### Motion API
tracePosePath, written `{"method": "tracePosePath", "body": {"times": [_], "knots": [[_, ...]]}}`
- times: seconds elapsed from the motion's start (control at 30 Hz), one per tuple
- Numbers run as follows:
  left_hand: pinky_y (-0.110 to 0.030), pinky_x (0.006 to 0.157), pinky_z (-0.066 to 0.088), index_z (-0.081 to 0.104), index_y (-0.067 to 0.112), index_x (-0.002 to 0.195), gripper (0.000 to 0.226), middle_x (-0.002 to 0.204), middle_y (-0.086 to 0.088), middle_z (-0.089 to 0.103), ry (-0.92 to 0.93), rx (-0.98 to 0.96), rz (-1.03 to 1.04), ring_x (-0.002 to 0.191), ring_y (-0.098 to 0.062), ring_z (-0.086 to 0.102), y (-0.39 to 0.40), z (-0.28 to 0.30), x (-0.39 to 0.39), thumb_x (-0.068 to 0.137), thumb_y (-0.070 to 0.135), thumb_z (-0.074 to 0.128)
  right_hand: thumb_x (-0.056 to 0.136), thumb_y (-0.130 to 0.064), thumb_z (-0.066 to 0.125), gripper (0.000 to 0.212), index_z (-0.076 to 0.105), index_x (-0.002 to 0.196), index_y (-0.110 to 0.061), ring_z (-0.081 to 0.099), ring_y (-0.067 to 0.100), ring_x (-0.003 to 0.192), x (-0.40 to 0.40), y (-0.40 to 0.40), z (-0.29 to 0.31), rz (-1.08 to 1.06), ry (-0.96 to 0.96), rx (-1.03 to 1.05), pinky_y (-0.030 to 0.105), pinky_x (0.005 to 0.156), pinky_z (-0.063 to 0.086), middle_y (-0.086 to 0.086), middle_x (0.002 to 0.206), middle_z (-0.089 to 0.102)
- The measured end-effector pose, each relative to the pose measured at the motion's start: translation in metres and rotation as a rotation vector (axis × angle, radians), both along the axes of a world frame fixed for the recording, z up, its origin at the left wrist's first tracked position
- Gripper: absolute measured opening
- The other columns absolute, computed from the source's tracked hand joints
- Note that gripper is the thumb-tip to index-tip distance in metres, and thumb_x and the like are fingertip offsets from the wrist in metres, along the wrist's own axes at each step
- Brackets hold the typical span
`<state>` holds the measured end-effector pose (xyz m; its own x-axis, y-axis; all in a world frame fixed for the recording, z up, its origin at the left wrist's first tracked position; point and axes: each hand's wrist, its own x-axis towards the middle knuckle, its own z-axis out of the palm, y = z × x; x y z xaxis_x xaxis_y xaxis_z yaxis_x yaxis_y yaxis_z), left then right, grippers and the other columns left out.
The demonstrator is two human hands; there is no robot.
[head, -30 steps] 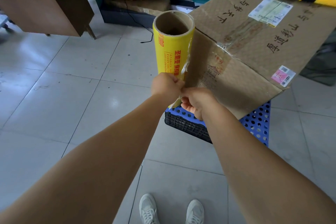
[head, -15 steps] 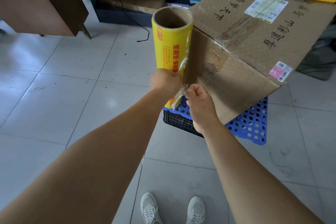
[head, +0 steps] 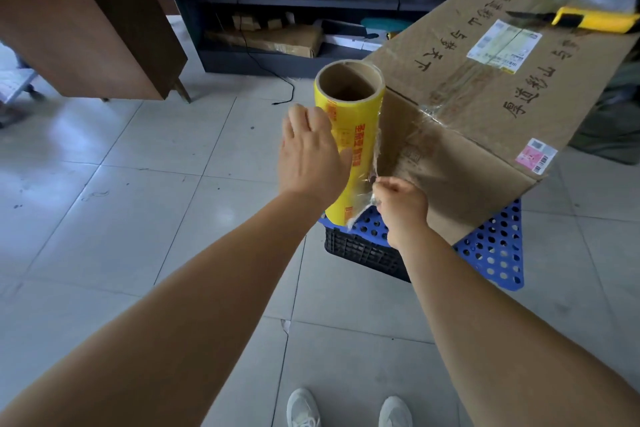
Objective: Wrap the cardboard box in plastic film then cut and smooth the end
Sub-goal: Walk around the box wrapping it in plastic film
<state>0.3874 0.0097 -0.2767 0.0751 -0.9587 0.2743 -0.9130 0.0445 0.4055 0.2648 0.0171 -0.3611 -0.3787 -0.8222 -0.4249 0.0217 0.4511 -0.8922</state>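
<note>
At frame centre, the left hand (head: 309, 156) rests spread against the upright yellow roll of plastic film (head: 349, 146). The right hand (head: 401, 199) pinches the film's loose end beside the large brown cardboard box (head: 485, 107), which sits at right on a blue perforated crate (head: 491, 250). Risk: the thin film bunches or tears, or the unclamped roll tips.
</note>
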Motion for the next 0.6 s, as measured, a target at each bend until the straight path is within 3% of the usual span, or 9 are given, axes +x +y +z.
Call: {"method": "tracePosePath", "body": {"times": [0.07, 0.13, 0.23, 0.33, 0.47, 0.6], "knots": [[-0.034, 0.095, 0.038, 0.045, 0.006, 0.116, 0.054, 0.121, -0.013, 0.041, 0.001, -0.19, -0.068, 0.112, -0.029, 0.04, -0.004, 0.011, 0.006, 0.07, 0.018, 0.07, 0.085, -0.017, 0.06, 0.012, 0.07, 0.093, -0.019, 0.053, 0.009, 0.063, 0.001, -0.003, 0.002, -0.008, 0.035, -0.003, 0.026, 0.063, 0.045, -0.005, 0.076, 0.063], [-0.036, 0.101, 0.032, 0.044, 0.011, 0.126, 0.063, 0.128, -0.012, 0.041, -0.115, -0.277, -0.172, 0.119, -0.03, 0.038, -0.013, 0.021, 0.011, 0.067, 0.01, 0.068, 0.086, -0.017, 0.059, 0.009, 0.067, 0.086, -0.019, 0.052, 0.01, 0.062, 0.002, -0.007, 0.002, -0.023, 0.083, 0.0, 0.024, 0.06, 0.043, -0.003, 0.079, 0.064], [-0.034, 0.106, 0.015, 0.054, 0.022, 0.119, 0.041, 0.127, 0.001, 0.051, -0.399, -0.204, -0.323, 0.129, -0.023, 0.03, -0.025, 0.034, 0.012, 0.08, 0.017, 0.063, 0.085, -0.01, 0.058, 0.016, 0.061, 0.076, -0.024, 0.06, 0.014, 0.07, 0.004, -0.006, -0.001, -0.077, 0.111, 0.011, 0.022, 0.06, 0.046, 0.001, 0.084, 0.069], [-0.037, 0.109, 0.01, 0.057, 0.028, 0.111, 0.024, 0.112, 0.006, 0.063, -0.487, -0.128, -0.405, 0.119, -0.018, 0.046, -0.026, 0.042, 0.009, 0.087, 0.023, 0.057, 0.083, -0.005, 0.059, 0.016, 0.065, 0.082, -0.02, 0.062, 0.016, 0.074, 0.004, 0.001, -0.001, -0.127, 0.128, -0.003, 0.024, 0.065, 0.049, 0.0, 0.083, 0.069], [-0.031, 0.105, 0.019, 0.055, 0.026, 0.111, 0.023, 0.106, 0.005, 0.064, -0.511, -0.111, -0.569, 0.104, -0.019, 0.056, -0.015, 0.049, -0.001, 0.088, 0.029, 0.055, 0.083, -0.004, 0.06, 0.018, 0.068, 0.086, -0.019, 0.06, 0.013, 0.073, -0.005, 0.014, -0.001, -0.15, 0.169, -0.019, 0.024, 0.07, 0.049, -0.009, 0.072, 0.062], [-0.032, 0.097, 0.03, 0.052, 0.022, 0.116, 0.029, 0.112, 0.001, 0.06, -0.488, -0.096, -0.641, 0.105, -0.021, 0.052, 0.001, 0.053, -0.017, 0.088, 0.031, 0.052, 0.081, 0.0, 0.06, 0.027, 0.065, 0.078, -0.027, 0.061, 0.015, 0.077, -0.026, 0.031, 0.001, -0.155, 0.206, -0.04, 0.028, 0.073, 0.053, -0.006, 0.082, 0.066]]}}
